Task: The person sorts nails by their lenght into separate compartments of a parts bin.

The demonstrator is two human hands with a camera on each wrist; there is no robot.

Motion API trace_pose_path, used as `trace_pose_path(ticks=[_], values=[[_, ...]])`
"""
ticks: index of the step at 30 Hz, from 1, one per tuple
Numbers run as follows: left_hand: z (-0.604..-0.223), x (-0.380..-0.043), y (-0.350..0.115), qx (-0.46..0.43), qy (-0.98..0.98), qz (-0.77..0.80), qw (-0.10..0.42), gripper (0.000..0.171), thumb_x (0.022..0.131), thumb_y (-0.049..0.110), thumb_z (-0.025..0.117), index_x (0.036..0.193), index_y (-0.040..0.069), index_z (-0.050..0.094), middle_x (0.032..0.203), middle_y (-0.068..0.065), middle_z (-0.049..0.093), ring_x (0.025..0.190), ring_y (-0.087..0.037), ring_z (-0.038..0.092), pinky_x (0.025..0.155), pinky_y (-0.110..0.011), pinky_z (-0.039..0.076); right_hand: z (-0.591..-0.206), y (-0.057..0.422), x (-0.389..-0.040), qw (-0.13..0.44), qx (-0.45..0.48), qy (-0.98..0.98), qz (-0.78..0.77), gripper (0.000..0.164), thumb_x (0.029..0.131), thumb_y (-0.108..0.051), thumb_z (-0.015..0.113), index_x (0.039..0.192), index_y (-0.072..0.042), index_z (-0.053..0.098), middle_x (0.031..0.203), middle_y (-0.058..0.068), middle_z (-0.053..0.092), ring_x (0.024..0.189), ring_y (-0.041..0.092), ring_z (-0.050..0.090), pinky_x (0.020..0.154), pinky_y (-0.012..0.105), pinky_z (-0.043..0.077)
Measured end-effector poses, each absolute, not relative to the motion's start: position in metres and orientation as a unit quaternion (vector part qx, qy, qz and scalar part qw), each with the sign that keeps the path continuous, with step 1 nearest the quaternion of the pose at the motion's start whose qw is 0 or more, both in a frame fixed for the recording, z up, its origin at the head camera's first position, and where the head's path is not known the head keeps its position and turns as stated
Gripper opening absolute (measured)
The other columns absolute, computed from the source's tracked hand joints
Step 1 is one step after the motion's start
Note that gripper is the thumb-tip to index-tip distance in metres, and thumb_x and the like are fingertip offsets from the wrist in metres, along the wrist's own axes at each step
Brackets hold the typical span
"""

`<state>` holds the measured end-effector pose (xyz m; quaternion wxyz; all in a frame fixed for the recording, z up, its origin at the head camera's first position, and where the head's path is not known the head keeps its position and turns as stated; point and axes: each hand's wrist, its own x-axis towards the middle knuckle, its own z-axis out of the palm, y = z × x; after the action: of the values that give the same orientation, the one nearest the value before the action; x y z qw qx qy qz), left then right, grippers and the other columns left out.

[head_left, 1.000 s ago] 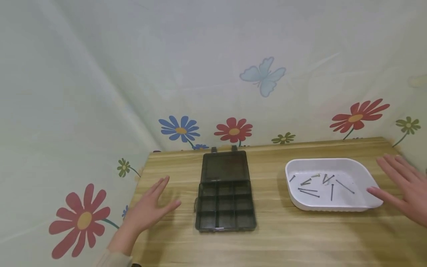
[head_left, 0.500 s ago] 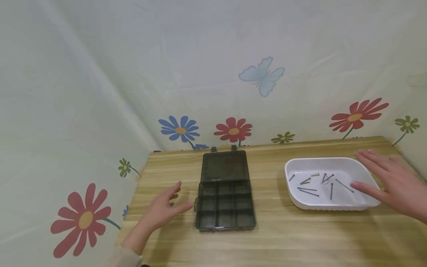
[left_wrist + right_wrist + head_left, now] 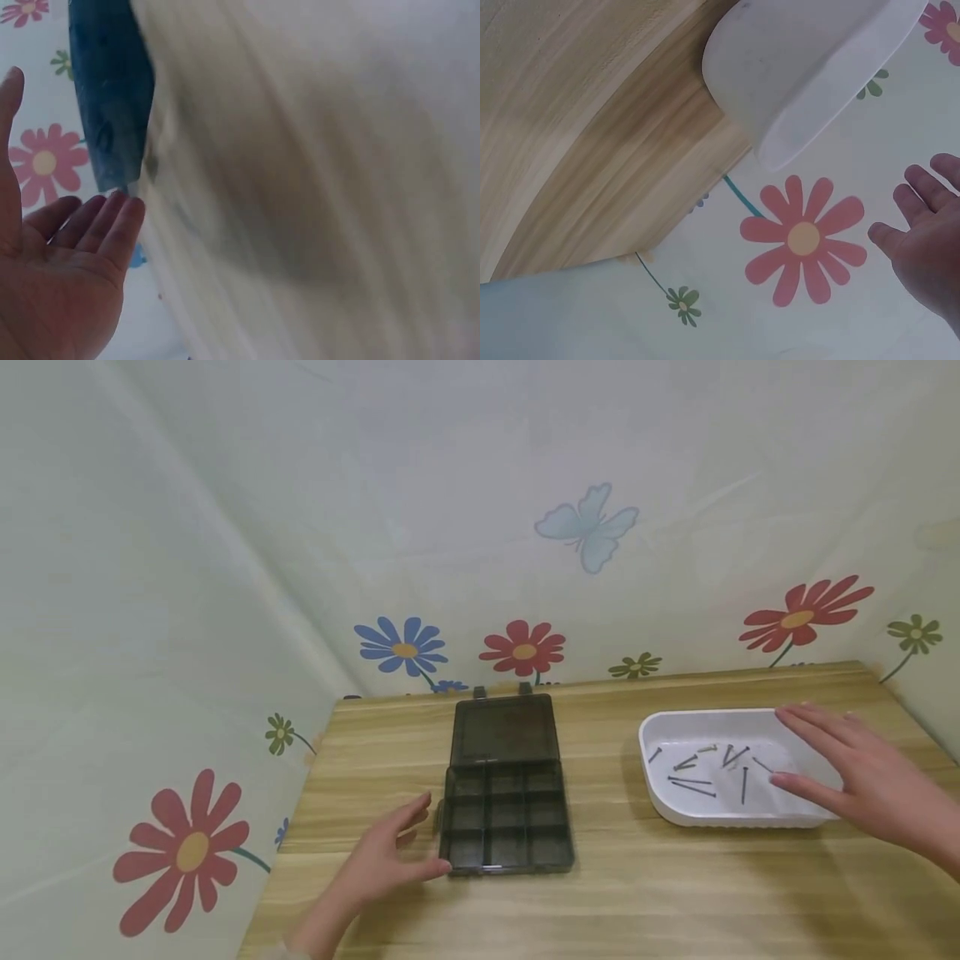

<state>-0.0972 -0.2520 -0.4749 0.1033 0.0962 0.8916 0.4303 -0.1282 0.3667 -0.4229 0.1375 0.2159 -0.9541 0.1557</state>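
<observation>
In the head view a dark see-through compartment box lies on the wooden table with its lid folded back. My left hand is at the box's left side, thumb tip right at the front left corner, fingers relaxed and holding nothing. To the right stands a white tray with several screws lying loose in it. Over the tray's right end is my right hand, fingers extended, covering part of the rim. The left wrist view shows the left palm below the dark box.
The wooden table ends at the back against a pale flowered sheet, which also hangs along the left and right. A strip of tabletop lies between box and tray.
My left hand has moved right and nearer, up to the box's side. My right hand has moved left, from beside the tray to over its right end. Box, tray and screws stay put.
</observation>
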Motion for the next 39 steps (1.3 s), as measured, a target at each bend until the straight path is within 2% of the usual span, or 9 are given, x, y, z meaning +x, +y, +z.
trace_pose_path(ticks=[8, 16, 24, 28, 31, 34, 35, 37, 39], values=[[-0.488, -0.084, -0.242, 0.103, 0.891, 0.438, 0.064, 0.104, 0.076, 0.033, 0.1, 0.158, 0.0, 0.047, 0.159, -0.016, 0.054, 0.141, -0.033, 0.058, 0.111, -0.041, 0.053, -0.425, 0.365, -0.127, 0.137, 0.215, -0.953, 0.162, 0.096, 0.083, -0.039, 0.091, 0.158, 0.0, 0.046, 0.152, 0.03, 0.05, 0.136, 0.054, 0.044, 0.135, 0.048, 0.003], [-0.497, -0.076, -0.231, 0.088, 0.902, 0.422, 0.035, 0.103, 0.073, 0.039, 0.1, 0.156, 0.0, 0.052, 0.153, -0.019, 0.059, 0.129, -0.035, 0.067, 0.106, -0.04, 0.057, -0.432, 0.365, -0.128, 0.13, 0.217, -0.953, 0.168, 0.093, 0.084, -0.038, 0.091, 0.158, -0.002, 0.047, 0.151, 0.031, 0.051, 0.136, 0.055, 0.044, 0.135, 0.046, 0.002], [-0.503, -0.072, -0.223, 0.081, 0.906, 0.414, -0.005, 0.093, 0.075, 0.032, 0.1, 0.151, -0.001, 0.057, 0.149, -0.02, 0.061, 0.12, -0.034, 0.072, 0.1, -0.036, 0.06, -0.439, 0.365, -0.13, 0.143, 0.233, -0.947, 0.171, 0.093, 0.082, -0.036, 0.092, 0.158, -0.004, 0.048, 0.15, 0.029, 0.054, 0.135, 0.054, 0.047, 0.135, 0.042, 0.003], [-0.508, -0.073, -0.221, 0.076, 0.908, 0.411, -0.025, 0.089, 0.076, 0.03, 0.1, 0.148, -0.002, 0.06, 0.145, -0.022, 0.063, 0.116, -0.034, 0.074, 0.098, -0.034, 0.061, -0.441, 0.364, -0.13, 0.144, 0.231, -0.947, 0.173, 0.093, 0.082, -0.035, 0.092, 0.159, -0.007, 0.049, 0.151, 0.027, 0.054, 0.135, 0.054, 0.048, 0.135, 0.049, 0.012], [-0.51, -0.072, -0.221, 0.073, 0.91, 0.406, -0.034, 0.087, 0.075, 0.031, 0.1, 0.147, -0.001, 0.061, 0.144, -0.021, 0.064, 0.115, -0.034, 0.074, 0.097, -0.034, 0.061, -0.443, 0.364, -0.131, 0.145, 0.23, -0.947, 0.171, 0.093, 0.081, -0.035, 0.093, 0.16, -0.011, 0.05, 0.152, 0.022, 0.054, 0.137, 0.05, 0.048, 0.134, 0.049, 0.019], [-0.511, -0.072, -0.221, 0.073, 0.913, 0.4, -0.039, 0.086, 0.076, 0.031, 0.099, 0.147, 0.0, 0.062, 0.144, -0.02, 0.065, 0.116, -0.033, 0.074, 0.097, -0.033, 0.061, -0.443, 0.362, -0.133, 0.152, 0.238, -0.944, 0.171, 0.089, 0.078, -0.033, 0.095, 0.154, -0.01, 0.056, 0.15, 0.017, 0.057, 0.136, 0.044, 0.051, 0.13, 0.023, 0.017], [-0.511, -0.072, -0.222, 0.074, 0.913, 0.399, -0.04, 0.086, 0.076, 0.032, 0.099, 0.147, 0.0, 0.062, 0.144, -0.02, 0.065, 0.116, -0.033, 0.074, 0.097, -0.033, 0.061, -0.443, 0.361, -0.134, 0.151, 0.241, -0.943, 0.171, 0.087, 0.078, -0.033, 0.095, 0.153, -0.01, 0.057, 0.15, 0.017, 0.058, 0.135, 0.043, 0.052, 0.125, 0.013, 0.012], [-0.512, -0.072, -0.222, 0.075, 0.913, 0.398, -0.042, 0.085, 0.077, 0.032, 0.099, 0.146, 0.0, 0.062, 0.144, -0.02, 0.065, 0.117, -0.033, 0.073, 0.097, -0.033, 0.061, -0.441, 0.359, -0.135, 0.145, 0.243, -0.944, 0.172, 0.083, 0.078, -0.032, 0.096, 0.149, -0.008, 0.061, 0.148, 0.016, 0.06, 0.133, 0.042, 0.053, 0.119, 0.006, 0.008], [-0.513, -0.072, -0.222, 0.074, 0.913, 0.399, -0.044, 0.085, 0.077, 0.033, 0.099, 0.146, 0.0, 0.063, 0.144, -0.021, 0.065, 0.117, -0.033, 0.073, 0.096, -0.033, 0.061, -0.44, 0.355, -0.138, 0.137, 0.242, -0.945, 0.173, 0.078, 0.078, -0.032, 0.096, 0.145, -0.007, 0.064, 0.146, 0.015, 0.062, 0.13, 0.041, 0.056, 0.12, 0.007, 0.015]])
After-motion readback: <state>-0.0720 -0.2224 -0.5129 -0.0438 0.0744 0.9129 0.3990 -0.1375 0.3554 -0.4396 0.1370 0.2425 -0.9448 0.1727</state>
